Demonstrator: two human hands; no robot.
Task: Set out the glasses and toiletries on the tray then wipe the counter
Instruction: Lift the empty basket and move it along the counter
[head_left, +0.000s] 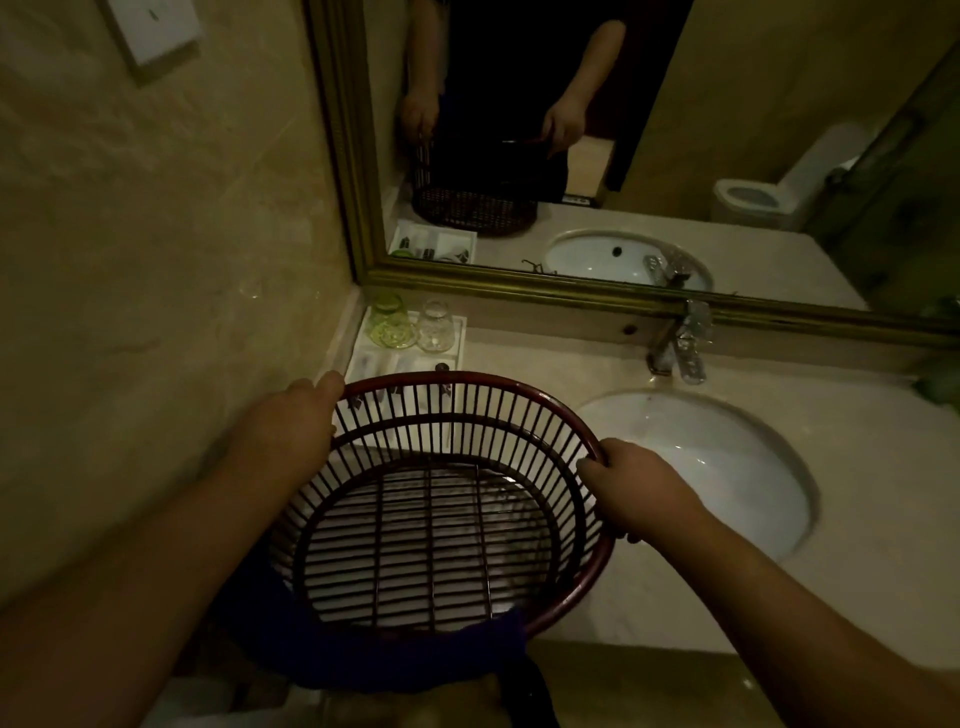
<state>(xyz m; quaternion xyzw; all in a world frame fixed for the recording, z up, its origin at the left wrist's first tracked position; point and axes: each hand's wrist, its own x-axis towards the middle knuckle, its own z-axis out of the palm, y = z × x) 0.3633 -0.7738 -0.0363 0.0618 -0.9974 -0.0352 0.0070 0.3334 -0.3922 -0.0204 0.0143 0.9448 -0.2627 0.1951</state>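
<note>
Both hands are gripping the basket (467, 387) by its rim, left hand (291, 421) and right hand (631, 486) on opposite sides; green glass (390, 325) and clear glass (435, 327) are standing on the tray (461, 335) just behind.

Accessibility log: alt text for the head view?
Left hand and right hand hold a dark red slatted basket by its rim, blue cloth draped over its near edge. Behind it, a white tray holds a green glass and a clear glass.
</note>
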